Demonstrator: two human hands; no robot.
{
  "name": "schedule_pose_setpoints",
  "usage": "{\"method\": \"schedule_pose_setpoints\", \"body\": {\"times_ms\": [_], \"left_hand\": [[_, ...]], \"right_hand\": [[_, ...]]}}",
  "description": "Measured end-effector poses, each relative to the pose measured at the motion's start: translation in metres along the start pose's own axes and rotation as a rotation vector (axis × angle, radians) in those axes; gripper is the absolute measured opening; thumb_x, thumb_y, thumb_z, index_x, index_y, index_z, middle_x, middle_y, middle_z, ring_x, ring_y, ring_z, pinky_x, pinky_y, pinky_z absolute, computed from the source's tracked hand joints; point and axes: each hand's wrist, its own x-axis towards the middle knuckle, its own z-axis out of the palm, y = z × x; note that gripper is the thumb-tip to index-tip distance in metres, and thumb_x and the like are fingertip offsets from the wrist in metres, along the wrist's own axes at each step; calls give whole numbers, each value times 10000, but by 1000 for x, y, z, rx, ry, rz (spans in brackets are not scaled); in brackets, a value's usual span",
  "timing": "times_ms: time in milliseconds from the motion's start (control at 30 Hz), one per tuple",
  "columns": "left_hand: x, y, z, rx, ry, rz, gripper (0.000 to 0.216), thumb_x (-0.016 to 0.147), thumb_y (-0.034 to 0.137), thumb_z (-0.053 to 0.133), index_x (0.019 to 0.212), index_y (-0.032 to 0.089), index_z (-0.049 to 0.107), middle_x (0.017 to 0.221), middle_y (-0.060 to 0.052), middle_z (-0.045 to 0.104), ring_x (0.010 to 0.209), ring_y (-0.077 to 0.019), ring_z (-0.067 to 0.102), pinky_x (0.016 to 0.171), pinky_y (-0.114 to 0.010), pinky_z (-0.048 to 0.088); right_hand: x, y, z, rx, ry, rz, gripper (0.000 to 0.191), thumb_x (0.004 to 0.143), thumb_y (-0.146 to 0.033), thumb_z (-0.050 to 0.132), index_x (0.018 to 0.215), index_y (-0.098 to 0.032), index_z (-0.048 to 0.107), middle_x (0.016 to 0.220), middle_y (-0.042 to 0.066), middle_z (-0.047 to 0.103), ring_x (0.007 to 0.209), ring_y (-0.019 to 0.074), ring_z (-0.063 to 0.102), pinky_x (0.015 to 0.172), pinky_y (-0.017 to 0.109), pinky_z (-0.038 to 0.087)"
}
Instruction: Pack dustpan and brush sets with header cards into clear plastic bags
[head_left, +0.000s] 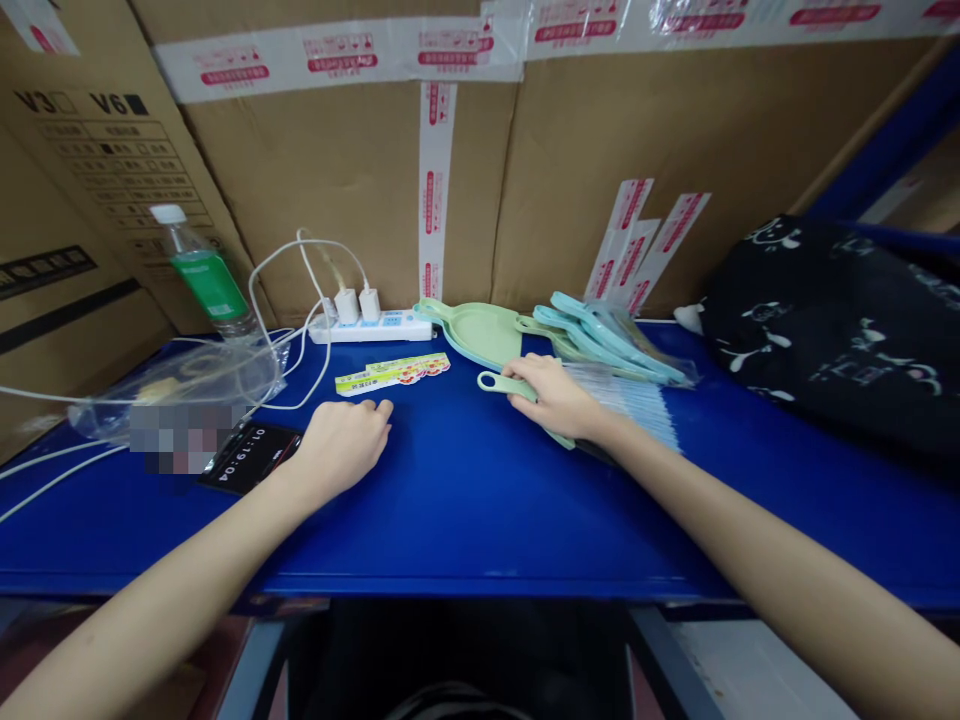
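Beyond and left of the left fingers, a bottle (210, 285) is standing; a phone (244, 462) is lying just beside the wrist. The left hand (346, 440) is curling its fingers inward over the table; whether they are enclosing anything cannot be told. Printed labels (390, 373) are lying just beyond these fingertips. Between the hands, farther back, a green dustpan (489, 332) is resting. The right hand (553, 395) is grasping a green handle (517, 387), whose looped end is projecting left of the fingers. Pale bristles (646, 408) and blue handles (604, 335) are lying right of these fingers. Progress, as judged: the grasp is standing complete and no release is showing; the dustpan and blue handles are lying ungrasped. Clearance: white cables (328, 352) are limiting room beyond the left fingers; the blue tabletop (442, 490) is offering room between the hands, extending nearer than both to its front edge (480, 585); a carton (472, 210) is walling the back; well right of the right fingers, a black bag (832, 330) is narrowing the space.
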Motion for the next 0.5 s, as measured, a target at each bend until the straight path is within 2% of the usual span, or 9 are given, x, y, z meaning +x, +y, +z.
{"method": "schedule_pose_setpoints", "body": {"times_ms": [167, 333, 500], "left_hand": [[-1, 0, -2, -9, 0, 19, 313, 935, 212, 355, 1063, 111, 622, 916, -165, 707, 844, -332, 696, 681, -388, 512], [-1, 0, -1, -11, 5, 24, 321, 933, 196, 345, 1069, 103, 620, 927, -175, 704, 849, -340, 695, 683, -400, 520], [-1, -1, 1, -12, 9, 27, 317, 932, 207, 352, 1063, 103, 622, 913, -170, 705, 832, -346, 696, 669, -409, 523]], "right_hand": [[6, -7, -7, 20, -21, -29, 192, 730, -217, 495, 873, -217, 623, 825, 80, 674, 790, 258, 582, 747, 391, 419], [30, -3, -16, 50, 34, -34, 267, 733, -242, 526, 956, -212, 668, 956, 83, 706, 888, 273, 605, 809, 408, 435], [53, 8, -1, 87, 120, 11, 295, 710, -213, 506, 956, -191, 666, 975, 87, 714, 879, 273, 622, 795, 399, 452]]}}
